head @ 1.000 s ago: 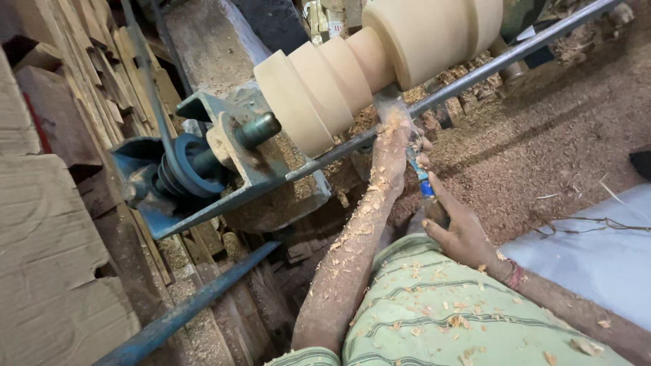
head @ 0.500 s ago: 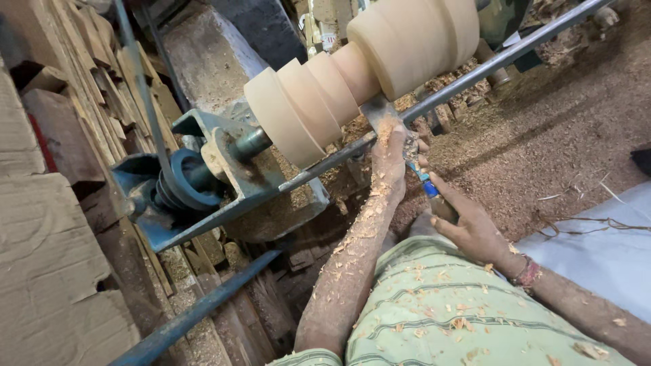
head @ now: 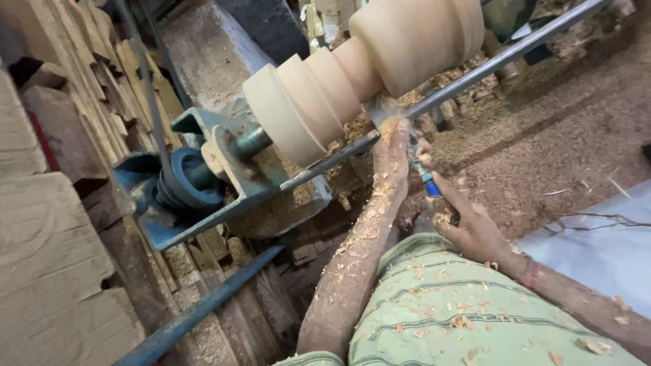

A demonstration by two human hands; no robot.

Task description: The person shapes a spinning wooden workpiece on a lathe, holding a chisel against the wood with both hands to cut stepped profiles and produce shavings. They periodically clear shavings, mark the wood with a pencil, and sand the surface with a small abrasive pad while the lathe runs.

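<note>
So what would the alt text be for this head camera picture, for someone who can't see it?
Seen from above, a person's left hand steadies a tool at a metal rest bar against a pale stepped wooden workpiece on a lathe, while the right hand grips the tool's blue handle. Wood shavings coat the left forearm and green striped shirt.

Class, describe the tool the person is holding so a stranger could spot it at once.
Find the pale stepped wooden piece on the lathe. Below it runs a long metal bar; there the left hand and right hand grip a slim tool, the only blue-handled thing.
</note>
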